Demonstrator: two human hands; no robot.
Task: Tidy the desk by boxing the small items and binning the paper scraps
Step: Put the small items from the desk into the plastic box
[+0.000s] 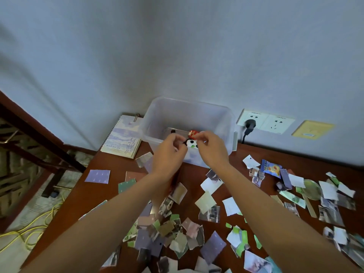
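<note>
Head view: the boxing step is in hand. Both hands are up together over the near rim of the clear box (157, 119), which stands at the back of the bench (110, 194) against the wall. Between them they pinch a small toy (192, 143). The left hand (169, 152) has curled fingers on the toy's dark left edge, and the right hand (210, 148) has its fingertips closed on the right and upper side. The toy hangs just above the box's open top, touching neither wall nor floor as far as can be seen.

The toy is a compact white lump with black patches, a trace of green low down and a red part on its far side. Whether the red belongs to it cannot be told. Its long axis, slight as it is, seems to run from near to far, red end pointing toward the wall. The blur leaves this uncertain.

The next move, as I judge it, calls for lowering the toy a little past the rim and letting go with both hands so it drops inside. After that comes the bulk of the job: scraps (173, 233) cover the near and right bench, a magnifier (313, 189) lies among them at the right, and no bin shows.
</note>
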